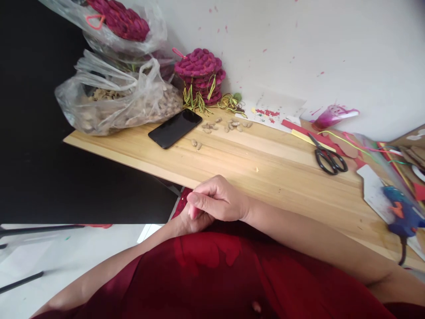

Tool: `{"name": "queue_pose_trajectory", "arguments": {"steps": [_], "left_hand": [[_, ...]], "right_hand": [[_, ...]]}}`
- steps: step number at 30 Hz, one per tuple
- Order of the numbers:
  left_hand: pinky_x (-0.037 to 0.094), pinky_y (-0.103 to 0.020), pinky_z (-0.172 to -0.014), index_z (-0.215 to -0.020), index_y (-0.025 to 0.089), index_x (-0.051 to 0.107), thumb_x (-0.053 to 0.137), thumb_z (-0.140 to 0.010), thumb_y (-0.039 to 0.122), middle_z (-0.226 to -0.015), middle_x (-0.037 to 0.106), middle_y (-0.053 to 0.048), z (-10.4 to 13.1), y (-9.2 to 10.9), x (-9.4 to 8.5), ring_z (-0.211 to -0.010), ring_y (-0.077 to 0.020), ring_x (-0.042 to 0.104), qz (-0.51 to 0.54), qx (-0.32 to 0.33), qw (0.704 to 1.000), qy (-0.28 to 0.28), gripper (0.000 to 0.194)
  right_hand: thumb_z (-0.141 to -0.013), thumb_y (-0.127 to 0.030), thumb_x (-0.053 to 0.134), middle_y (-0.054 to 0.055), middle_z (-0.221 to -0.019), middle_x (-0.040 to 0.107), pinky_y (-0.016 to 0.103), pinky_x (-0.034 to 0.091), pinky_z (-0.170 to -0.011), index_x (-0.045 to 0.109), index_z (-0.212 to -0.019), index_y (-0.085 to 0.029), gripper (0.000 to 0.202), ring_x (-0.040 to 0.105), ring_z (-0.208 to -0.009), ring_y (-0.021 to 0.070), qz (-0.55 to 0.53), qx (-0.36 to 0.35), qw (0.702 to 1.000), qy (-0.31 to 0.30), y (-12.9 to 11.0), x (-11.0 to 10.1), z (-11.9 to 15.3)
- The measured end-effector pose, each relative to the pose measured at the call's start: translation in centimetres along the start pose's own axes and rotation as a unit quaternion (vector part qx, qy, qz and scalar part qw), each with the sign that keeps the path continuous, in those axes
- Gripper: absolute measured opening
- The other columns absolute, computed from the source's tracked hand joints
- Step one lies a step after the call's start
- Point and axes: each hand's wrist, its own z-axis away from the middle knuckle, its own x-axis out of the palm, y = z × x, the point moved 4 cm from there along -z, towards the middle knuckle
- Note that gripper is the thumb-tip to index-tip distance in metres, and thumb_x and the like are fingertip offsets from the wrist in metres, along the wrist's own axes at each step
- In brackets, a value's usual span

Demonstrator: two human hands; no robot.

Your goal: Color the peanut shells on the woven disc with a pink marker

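My right hand [221, 199] is closed, its fingers curled in and its thumb pointing left, on top of my left hand [193, 220]. Both meet at the front edge of the wooden table [265, 177], just above my red clothing. Most of my left hand's fingers are hidden under the right one, and whatever lies between the hands cannot be made out. Beyond them on the table, several peanuts [233, 125] lie scattered near a black phone [175, 128]. A tiny pale crumb [256, 169] rests on the wood.
A plastic bag of peanuts [116, 104] stands at the left, beside magenta woven pieces [199, 64]. Black scissors [327, 156], a pink-stained cup [327, 116] and a blue glue gun [401, 210] are at the right. Coloured paper lies near the wall.
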Motion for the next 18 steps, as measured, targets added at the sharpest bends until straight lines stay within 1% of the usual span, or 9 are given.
{"name": "queue_pose_trajectory", "arguments": {"steps": [2,3,5,8,10,11,13,16,18], "left_hand": [[0.065,-0.040,-0.090,-0.119,0.013,0.070,0.042,-0.102,0.013,-0.077,0.075,-0.010,-0.3,0.0,0.0,-0.097,-0.0291,0.079,0.003,-0.010,1.000,0.001,0.033],[0.065,-0.043,-0.091,-0.123,0.010,0.068,0.043,-0.101,0.013,-0.085,0.078,-0.013,-0.4,0.0,0.0,-0.098,-0.0306,0.079,0.008,-0.021,1.000,0.009,0.033],[0.065,-0.047,-0.092,-0.131,0.006,0.063,0.044,-0.099,0.011,-0.098,0.079,-0.018,-0.5,0.0,0.1,-0.097,-0.0317,0.080,0.024,-0.045,0.998,0.029,0.038],[0.066,-0.047,-0.091,-0.137,0.003,0.060,0.042,-0.098,0.009,-0.108,0.079,-0.023,-0.5,0.1,0.2,-0.095,-0.0307,0.081,0.042,-0.064,0.996,0.047,0.044],[0.066,-0.046,-0.090,-0.137,0.002,0.061,0.042,-0.098,0.010,-0.108,0.079,-0.023,-0.6,0.2,0.2,-0.093,-0.0304,0.081,0.039,-0.060,0.996,0.050,0.044],[0.066,-0.046,-0.089,-0.138,0.001,0.061,0.042,-0.099,0.010,-0.107,0.079,-0.023,-0.6,0.2,0.1,-0.093,-0.0304,0.081,0.034,-0.057,0.996,0.051,0.044],[0.066,-0.046,-0.089,-0.138,0.000,0.060,0.042,-0.100,0.012,-0.106,0.079,-0.023,-0.8,0.2,0.0,-0.091,-0.0305,0.080,0.027,-0.052,0.997,0.052,0.044],[0.066,-0.047,-0.089,-0.141,-0.001,0.058,0.041,-0.100,0.011,-0.104,0.079,-0.022,-0.9,0.2,-0.1,-0.088,-0.0300,0.080,0.028,-0.045,0.997,0.053,0.046],[0.067,-0.046,-0.087,-0.142,0.002,0.058,0.041,-0.100,0.010,-0.104,0.079,-0.020,-0.8,0.3,0.0,-0.086,-0.0288,0.080,0.030,-0.037,0.998,0.050,0.046]], "right_hand": [[-0.096,-0.069,0.058,0.005,-0.072,0.076,0.032,0.059,-0.072,0.075,-0.070,-0.019,0.058,0.072,-0.070,0.0168,-0.044,-0.018,0.998,0.030,-0.5,-1.0,0.4],[-0.097,-0.069,0.055,0.005,-0.073,0.076,0.034,0.060,-0.075,0.074,-0.071,-0.020,0.059,0.073,-0.072,0.0176,-0.051,-0.034,0.995,0.074,-0.7,-2.2,0.8],[-0.099,-0.067,0.053,0.005,-0.076,0.076,0.038,0.061,-0.083,0.073,-0.072,-0.022,0.057,0.075,-0.078,0.0192,-0.021,-0.066,0.971,0.228,-0.6,-6.1,2.2],[-0.095,-0.070,0.058,0.004,-0.074,0.072,0.037,0.060,-0.079,0.069,-0.075,-0.023,0.052,0.072,-0.074,0.0184,0.031,-0.080,0.862,0.500,0.7,-13.3,6.1],[-0.091,-0.073,0.059,0.003,-0.071,0.068,0.037,0.060,-0.077,0.067,-0.077,-0.023,0.053,0.071,-0.073,0.0185,0.023,-0.058,0.804,0.591,2.1,-16.4,8.0],[-0.091,-0.073,0.060,0.003,-0.074,0.069,0.037,0.060,-0.079,0.066,-0.080,-0.023,0.051,0.072,-0.077,0.0188,0.026,-0.047,0.799,0.598,2.7,-16.9,8.3],[-0.091,-0.073,0.060,0.005,-0.083,0.072,0.036,0.059,-0.082,0.067,-0.085,-0.022,0.052,0.073,-0.085,0.0194,0.052,-0.031,0.823,0.565,3.3,-16.2,7.7],[-0.093,-0.074,0.056,0.008,-0.100,0.076,0.035,0.059,-0.087,0.070,-0.092,-0.022,0.053,0.073,-0.095,0.0190,0.074,-0.025,0.882,0.464,3.0,-11.7,4.6],[-0.095,-0.074,0.053,0.009,-0.100,0.078,0.034,0.059,-0.087,0.071,-0.093,-0.021,0.056,0.072,-0.095,0.0182,0.055,-0.025,0.911,0.408,2.5,-8.2,2.4]]}}
